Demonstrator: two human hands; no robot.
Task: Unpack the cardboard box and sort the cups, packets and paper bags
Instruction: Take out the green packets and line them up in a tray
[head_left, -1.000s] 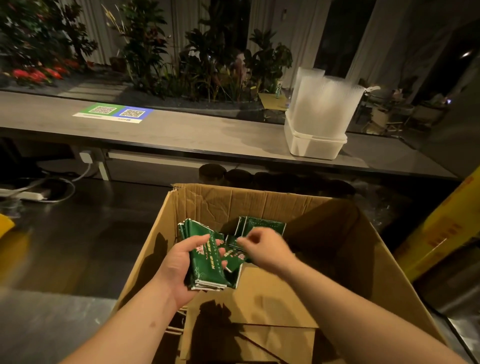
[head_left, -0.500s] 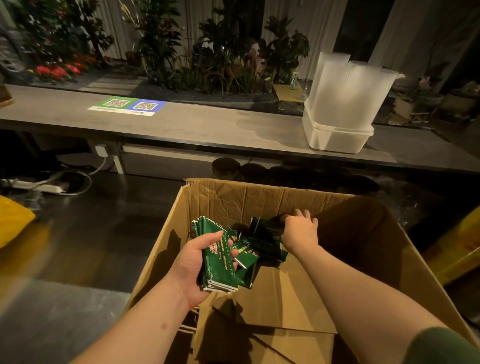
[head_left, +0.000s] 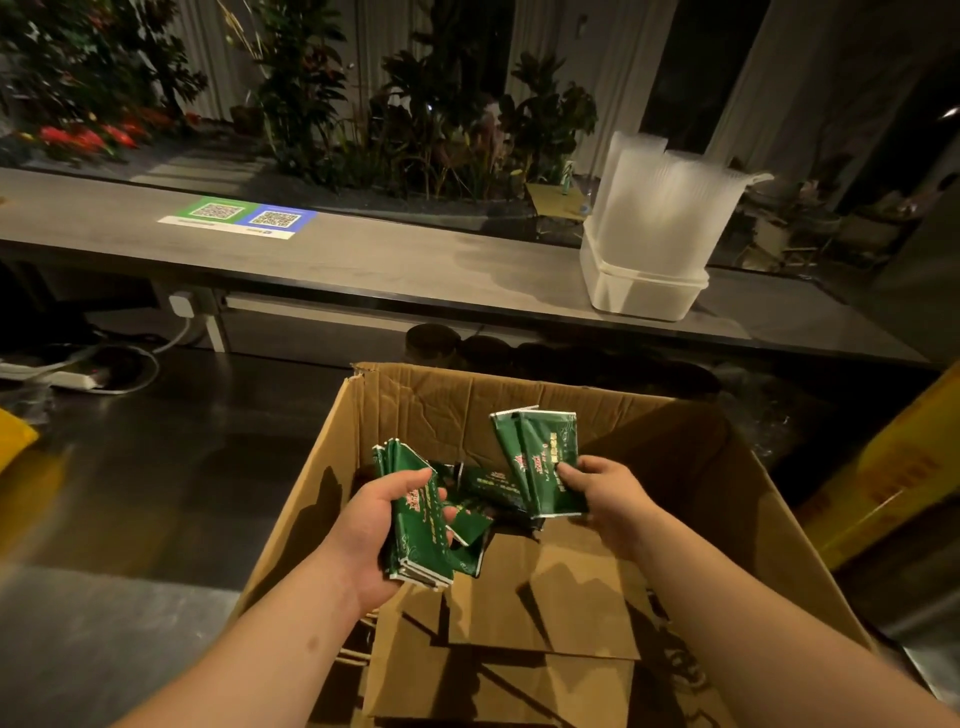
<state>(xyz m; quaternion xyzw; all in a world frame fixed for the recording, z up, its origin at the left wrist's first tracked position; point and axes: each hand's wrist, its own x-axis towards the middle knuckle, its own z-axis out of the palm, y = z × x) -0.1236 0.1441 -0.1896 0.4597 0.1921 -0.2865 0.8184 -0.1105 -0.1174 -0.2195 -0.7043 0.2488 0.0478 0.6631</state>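
An open cardboard box (head_left: 415, 400) stands in front of me on a dark surface. My left hand (head_left: 369, 530) grips a stack of green packets (head_left: 421, 540) over the box's left side. My right hand (head_left: 608, 499) pinches two more green packets (head_left: 545, 457), held upright above the box. Between my hands a few loose green packets (head_left: 488, 486) lie inside. Flat brown paper bags (head_left: 540, 597) cover the box floor. Stacks of clear plastic cups (head_left: 670, 208) stand in a white tub (head_left: 639, 291) on the counter at the back right.
A long grey counter (head_left: 363, 254) with a green and blue QR-code sheet (head_left: 239, 218) runs behind the box. Plants line the far side. A power strip with cables (head_left: 72, 376) lies at the left, a yellow box (head_left: 904, 478) at the right, dark round lids (head_left: 431, 340) just behind the box.
My right hand reached to the box's far side, took hold of green packets and lifted them. My left hand kept its stack almost still.
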